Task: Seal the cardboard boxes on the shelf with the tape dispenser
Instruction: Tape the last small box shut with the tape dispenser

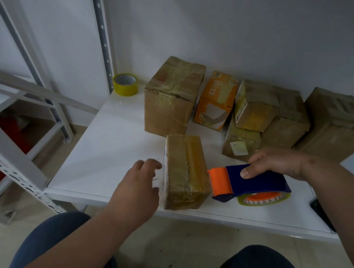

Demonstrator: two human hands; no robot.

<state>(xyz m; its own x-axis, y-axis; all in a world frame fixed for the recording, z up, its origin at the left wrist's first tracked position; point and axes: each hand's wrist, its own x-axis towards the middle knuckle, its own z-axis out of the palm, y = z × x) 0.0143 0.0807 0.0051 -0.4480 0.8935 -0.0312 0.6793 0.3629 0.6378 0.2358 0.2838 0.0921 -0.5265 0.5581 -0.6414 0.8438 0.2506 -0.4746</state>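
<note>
Head view: small brown tape-wrapped cardboard box near the white shelf front edge. Right hand, at 3 o'clock of it, clamps the blue-and-orange tape dispenser, whose nose touches the box. Left hand, at 9 o'clock, fingers apart, rests beside it. Risk: the unbraced box may slide off the edge as tape pulls.

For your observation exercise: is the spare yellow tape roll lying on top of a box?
No, the yellow tape roll sits on the shelf itself.
</note>
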